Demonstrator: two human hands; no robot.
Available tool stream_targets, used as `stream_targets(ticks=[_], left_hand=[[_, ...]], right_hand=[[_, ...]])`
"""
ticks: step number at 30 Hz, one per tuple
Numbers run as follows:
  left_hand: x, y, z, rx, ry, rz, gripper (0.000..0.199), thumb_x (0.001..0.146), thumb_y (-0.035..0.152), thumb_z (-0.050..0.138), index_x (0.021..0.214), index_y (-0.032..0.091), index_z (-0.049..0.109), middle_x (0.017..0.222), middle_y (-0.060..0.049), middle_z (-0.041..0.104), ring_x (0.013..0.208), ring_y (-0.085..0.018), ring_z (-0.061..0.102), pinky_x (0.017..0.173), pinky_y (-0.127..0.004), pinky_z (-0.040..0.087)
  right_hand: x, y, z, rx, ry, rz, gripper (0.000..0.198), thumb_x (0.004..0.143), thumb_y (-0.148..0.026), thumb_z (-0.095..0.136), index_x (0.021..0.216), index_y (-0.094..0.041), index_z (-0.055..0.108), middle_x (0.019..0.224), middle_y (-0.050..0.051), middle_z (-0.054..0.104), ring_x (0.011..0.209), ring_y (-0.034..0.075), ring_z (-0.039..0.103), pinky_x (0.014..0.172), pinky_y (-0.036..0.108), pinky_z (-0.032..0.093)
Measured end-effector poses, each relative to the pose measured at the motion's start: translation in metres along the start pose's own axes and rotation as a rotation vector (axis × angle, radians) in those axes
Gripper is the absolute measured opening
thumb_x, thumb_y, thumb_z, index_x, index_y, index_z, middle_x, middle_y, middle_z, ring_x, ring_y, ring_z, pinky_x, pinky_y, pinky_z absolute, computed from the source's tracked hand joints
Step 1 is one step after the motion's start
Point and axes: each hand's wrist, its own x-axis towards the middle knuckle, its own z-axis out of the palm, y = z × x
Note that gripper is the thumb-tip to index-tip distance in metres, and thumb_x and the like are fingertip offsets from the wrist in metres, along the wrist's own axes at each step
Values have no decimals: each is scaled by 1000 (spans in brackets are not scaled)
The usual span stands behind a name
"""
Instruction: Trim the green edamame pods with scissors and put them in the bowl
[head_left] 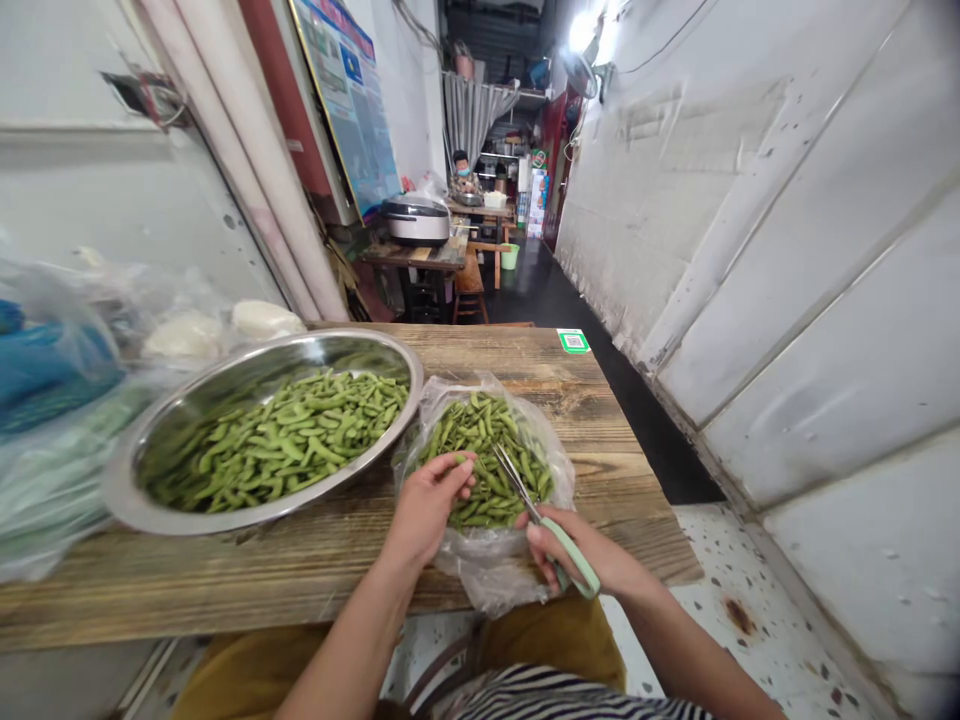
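My right hand point(566, 550) grips a pair of scissors point(571, 556) with pale green handles; the blades point up and left, slightly apart, over the bag. Just left of the blade tips, my left hand point(435, 500) is closed in a pinch on a green soybean pod point(460, 459), mostly hidden by the fingers. Beneath both hands, a clear plastic bag point(559, 440) lies rolled open, full of soybean pods point(487, 425). To its left stands a wide steel basin point(142, 515) holding many more pods point(300, 420).
Plastic bags point(52, 430) crowd the left end of the wooden table point(517, 350). A green QR-code card point(573, 341) lies at its far right corner. Farther back, a cooker point(415, 219) rests on another table, and a person point(464, 180) sits behind it.
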Motion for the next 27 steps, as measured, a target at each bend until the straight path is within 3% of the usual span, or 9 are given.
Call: stream_targets(ticks=[5, 13, 19, 22, 25, 27], left_hand=[[-1, 1, 4, -168, 69, -55, 32, 50, 22, 85, 75, 12, 68, 68, -1, 67, 65, -10, 64, 63, -19, 52], [-10, -6, 11, -84, 38, -82, 35, 50, 29, 85, 73, 10, 66, 63, -2, 68, 58, -8, 62, 59, -18, 51], [-14, -16, 12, 9, 20, -69, 35, 53, 34, 81, 72, 10, 65, 64, -3, 68, 59, -11, 62, 62, -24, 51], [-9, -6, -3, 176, 128, 99, 32, 60, 37, 75, 78, 13, 64, 67, -4, 68, 62, -15, 63, 68, -31, 52], [0, 23, -29, 533, 458, 516, 27, 72, 38, 66, 89, 17, 65, 83, -6, 68, 78, -20, 63, 79, -37, 49], [4, 44, -42, 839, 582, 781, 26, 77, 34, 61, 98, 19, 66, 108, -10, 64, 107, -27, 55, 94, -43, 40]], right_hand=[[-1, -5, 2, -43, -52, -3, 44, 86, -58, 49, 97, -16, 53, 55, -7, 46, 40, 6, 44, 40, 17, 36], [4, -8, 7, -68, -44, 12, 47, 84, -60, 51, 99, -16, 53, 52, -7, 46, 39, 7, 43, 38, 17, 35], [5, -5, 11, -20, -8, 54, 41, 83, -59, 54, 79, -18, 50, 46, -8, 44, 33, 7, 41, 32, 16, 35], [6, -5, 10, 62, 8, 71, 42, 79, -58, 59, 80, -18, 50, 43, -11, 40, 31, 6, 38, 29, 15, 32], [5, -4, 6, 87, 53, 73, 43, 78, -57, 61, 89, -17, 52, 44, -11, 41, 32, 6, 38, 30, 15, 34], [5, -3, 4, 73, 73, 72, 45, 79, -58, 60, 92, -16, 53, 45, -10, 43, 32, 6, 38, 32, 16, 35]])
